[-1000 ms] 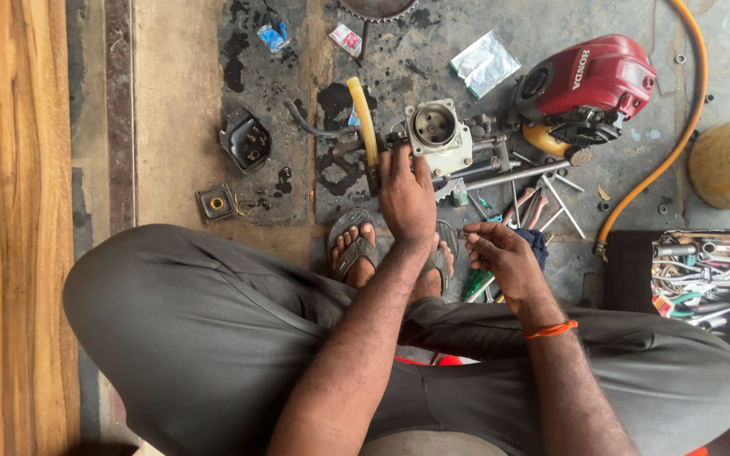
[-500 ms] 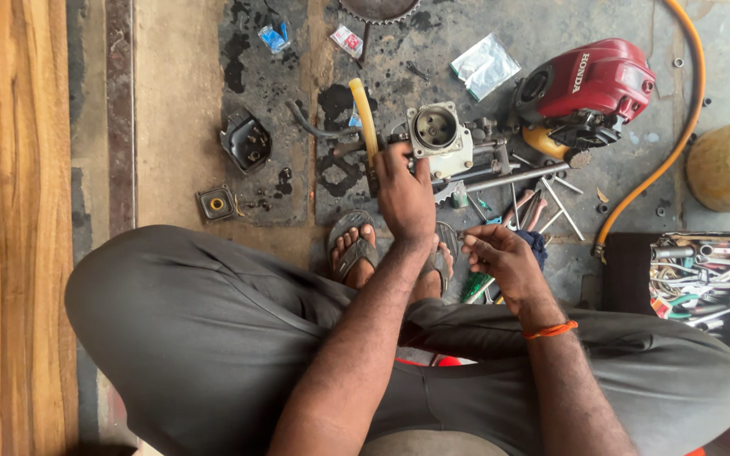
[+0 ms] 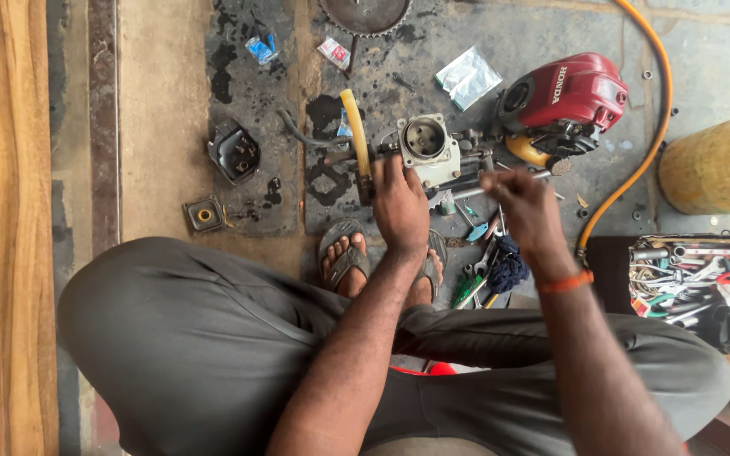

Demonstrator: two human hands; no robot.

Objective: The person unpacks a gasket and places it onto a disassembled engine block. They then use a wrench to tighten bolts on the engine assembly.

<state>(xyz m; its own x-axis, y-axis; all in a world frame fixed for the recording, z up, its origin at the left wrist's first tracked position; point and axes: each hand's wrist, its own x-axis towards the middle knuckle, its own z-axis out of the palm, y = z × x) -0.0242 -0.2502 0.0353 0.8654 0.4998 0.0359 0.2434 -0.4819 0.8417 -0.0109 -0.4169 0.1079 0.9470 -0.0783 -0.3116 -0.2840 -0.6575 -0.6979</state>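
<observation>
Squatting over a greasy floor, the left hand (image 3: 399,203) is laid palm-down and closed on the dark stub below a yellow hose (image 3: 355,127), just beside the grey carburetor body (image 3: 427,149). The right hand (image 3: 524,203) is held raised with fingers pinched; what's pinched can't be made out, too blurry. One red engine (image 3: 569,97) is parked behind, loose wrenches (image 3: 483,253) are scattered between, and one tool tray (image 3: 694,274) is set off right. Two sandals are seen.
</observation>
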